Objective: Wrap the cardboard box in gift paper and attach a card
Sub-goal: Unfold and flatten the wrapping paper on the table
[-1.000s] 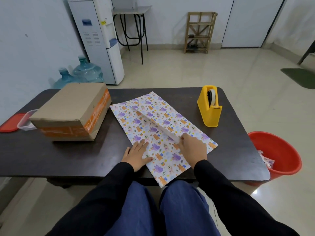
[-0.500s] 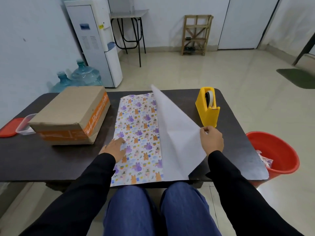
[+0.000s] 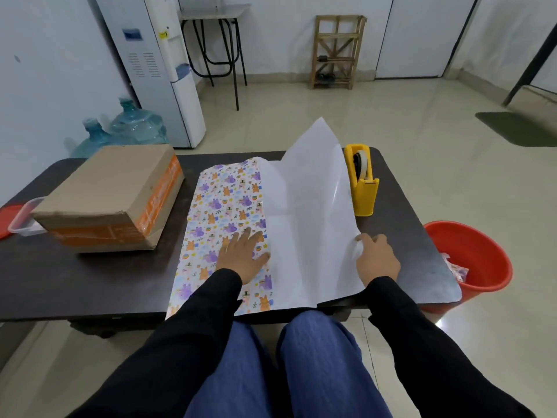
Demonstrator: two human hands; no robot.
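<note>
- Unfolding the paper (image 3: 223, 200): folded narrow and lying slantwise a second ago, now squared to the near edge of the desk (image 3: 90, 276), printed part flat, white underside swung up and over to the right.
- Pressing the printed part down with the left hand (image 3: 241, 256), fingers straight and spread, gripping nothing. Shifted from the paper's left edge half a second ago to just beside the fold.
- Pinching the flap's right edge with the right hand (image 3: 376, 260), fingers curled onto the sheet. Carried further right and lower than half a second ago, now near the dispenser (image 3: 361, 182).
- Holding the flap's far corner in the air, well above the desk, so not yet laid flat.
- Leaving the box (image 3: 111, 197) untouched at the left of the desk, apart from the paper, in the same place as a second ago.
- Seeing no card anywhere in view.
- Judging the task as barely begun: sheet about half opened, wrapping, taping and card all yet to come.
- Expecting the next move to call for lowering the flap, smoothing it flat and then setting the box on the white side.
- Watching for the raised flap catching the dispenser, close on its right, and for creasing at the pinch.
</note>
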